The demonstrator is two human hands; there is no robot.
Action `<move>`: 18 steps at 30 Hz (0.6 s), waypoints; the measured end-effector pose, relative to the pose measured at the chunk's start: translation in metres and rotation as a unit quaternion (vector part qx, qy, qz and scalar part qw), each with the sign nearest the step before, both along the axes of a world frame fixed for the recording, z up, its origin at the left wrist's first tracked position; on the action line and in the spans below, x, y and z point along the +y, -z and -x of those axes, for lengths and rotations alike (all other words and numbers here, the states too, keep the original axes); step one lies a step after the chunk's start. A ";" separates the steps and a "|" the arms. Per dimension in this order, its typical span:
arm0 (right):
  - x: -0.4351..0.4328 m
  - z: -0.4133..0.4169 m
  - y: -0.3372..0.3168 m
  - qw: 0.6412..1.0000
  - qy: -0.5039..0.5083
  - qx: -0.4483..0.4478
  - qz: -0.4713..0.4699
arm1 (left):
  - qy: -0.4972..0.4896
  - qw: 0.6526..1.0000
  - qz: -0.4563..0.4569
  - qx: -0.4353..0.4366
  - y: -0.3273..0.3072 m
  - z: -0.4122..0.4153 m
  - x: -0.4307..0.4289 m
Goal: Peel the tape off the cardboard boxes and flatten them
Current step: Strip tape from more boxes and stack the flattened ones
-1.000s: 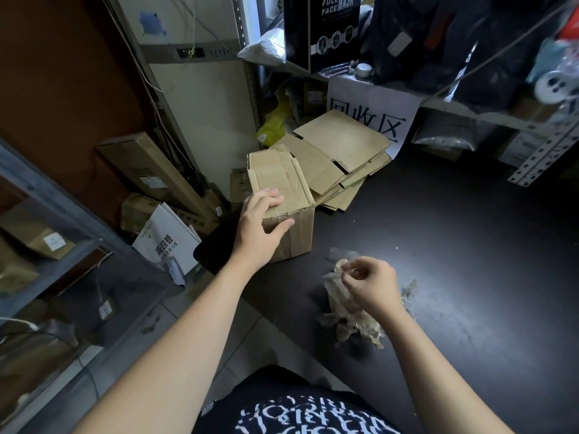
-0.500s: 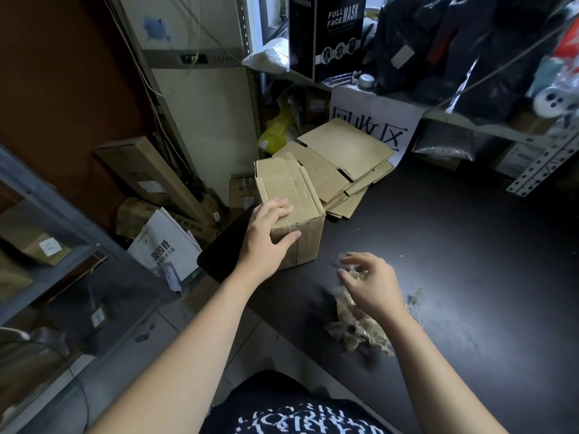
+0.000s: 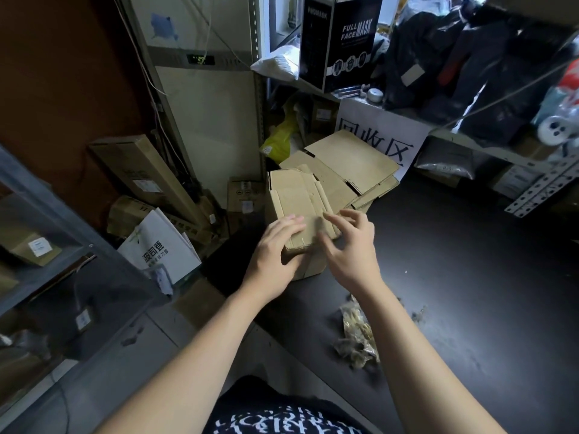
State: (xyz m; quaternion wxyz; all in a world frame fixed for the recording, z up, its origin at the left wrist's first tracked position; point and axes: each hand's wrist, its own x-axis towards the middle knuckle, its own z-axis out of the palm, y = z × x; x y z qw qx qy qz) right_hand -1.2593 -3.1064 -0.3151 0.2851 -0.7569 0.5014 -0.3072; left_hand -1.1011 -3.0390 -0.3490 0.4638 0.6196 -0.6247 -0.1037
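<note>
The black carton point(image 3: 341, 42) reads "FULL FACE MASK" in white. Just below it, a white paper sign point(image 3: 382, 136) shows "回收区". Far below-left of it, a white bag point(image 3: 159, 245) bears "波司登".

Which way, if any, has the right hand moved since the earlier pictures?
Yes. The right hand left the tape wad on the table and moved away from the person, up-left in the view, to the box's near right edge.
</note>
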 end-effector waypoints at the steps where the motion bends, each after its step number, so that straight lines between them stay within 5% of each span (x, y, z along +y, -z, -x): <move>1: 0.000 -0.004 0.001 1.000 -0.005 0.011 -0.012 | 0.000 1.000 0.002 0.001 0.001 -0.001 0.000; 11: 0.011 -0.001 0.011 0.996 0.011 -0.089 -0.025 | -0.076 0.996 0.032 0.021 -0.008 -0.012 -0.013; 18: 0.020 -0.001 0.024 0.971 0.128 -0.090 -0.180 | -0.154 0.983 0.037 0.093 -0.039 -0.012 -0.026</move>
